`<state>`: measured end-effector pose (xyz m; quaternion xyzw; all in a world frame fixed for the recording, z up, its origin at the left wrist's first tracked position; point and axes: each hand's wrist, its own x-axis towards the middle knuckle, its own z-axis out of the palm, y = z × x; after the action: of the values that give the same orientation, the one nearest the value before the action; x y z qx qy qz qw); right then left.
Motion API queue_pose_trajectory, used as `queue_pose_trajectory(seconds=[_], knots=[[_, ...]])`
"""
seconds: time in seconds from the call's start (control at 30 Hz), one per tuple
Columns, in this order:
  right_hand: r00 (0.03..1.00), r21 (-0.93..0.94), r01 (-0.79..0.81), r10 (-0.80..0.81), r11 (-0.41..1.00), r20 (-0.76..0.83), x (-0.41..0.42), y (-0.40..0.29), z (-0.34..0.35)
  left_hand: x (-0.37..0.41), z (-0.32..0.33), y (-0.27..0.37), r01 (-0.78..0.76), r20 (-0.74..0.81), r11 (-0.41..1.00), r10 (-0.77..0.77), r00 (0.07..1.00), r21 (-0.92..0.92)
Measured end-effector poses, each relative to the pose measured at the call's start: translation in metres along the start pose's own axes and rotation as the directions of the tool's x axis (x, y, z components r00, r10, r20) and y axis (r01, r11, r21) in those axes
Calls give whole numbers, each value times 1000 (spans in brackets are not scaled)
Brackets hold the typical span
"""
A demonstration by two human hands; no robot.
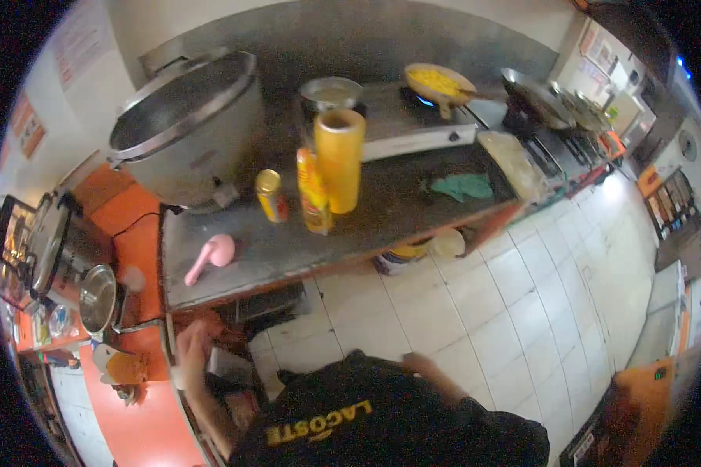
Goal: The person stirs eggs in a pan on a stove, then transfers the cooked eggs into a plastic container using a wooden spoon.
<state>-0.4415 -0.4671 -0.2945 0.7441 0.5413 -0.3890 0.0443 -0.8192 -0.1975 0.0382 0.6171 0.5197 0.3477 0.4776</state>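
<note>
My left hand (pixel 195 341), blurred, is low beside the front corner of the dark counter; whether it holds anything cannot be told. My right hand (pixel 415 363) is in front of my black shirt, above the tiled floor, its fingers unclear. On the counter (pixel 239 280) lies a pink scoop (pixel 221 251). Behind it are a gold-topped can (pixel 271 195), a yellow packet (pixel 312 192) and a tall yellow cylinder (pixel 344 163). Farther back, a pan of yellow food (pixel 435 82) sits over a blue gas flame, and a metal pot (pixel 331 93) stands left of it.
A large metal cooker (pixel 193 152) stands at the counter's back left. A green cloth (pixel 464 187) lies to the right, with a tilted wok (pixel 537 99) beyond. At left are an orange counter (pixel 134 420) and a round metal pan (pixel 98 298). Buckets (pixel 406 257) stand beneath the counter.
</note>
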Motion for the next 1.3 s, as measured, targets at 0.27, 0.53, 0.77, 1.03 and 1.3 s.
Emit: queue_pose_trajectory(seconds=[0.27, 0.53, 0.77, 1.03, 1.3], knots=[[528, 387, -432, 576, 815, -624, -168, 115, -131, 85, 274, 53, -193, 606, 946, 317, 730, -262], [879, 675, 82, 266, 733, -395, -141, 78, -208, 117, 420, 88, 19, 676, 903, 307, 670, -430], [800, 506, 161, 188, 847, -570, -127, 130, -380, 224, 518, 96, -113, 440, 862, 360, 823, -494], [718, -6, 156, -118, 988, -687, -71, 179, -556, 363, 614, 124, 356, 447, 522, 55, 893, -775], [438, -482, -74, -406, 873, -802, 92, 195, -737, 406, 647, 177, 744, 834, 387, 164, 527, -546]])
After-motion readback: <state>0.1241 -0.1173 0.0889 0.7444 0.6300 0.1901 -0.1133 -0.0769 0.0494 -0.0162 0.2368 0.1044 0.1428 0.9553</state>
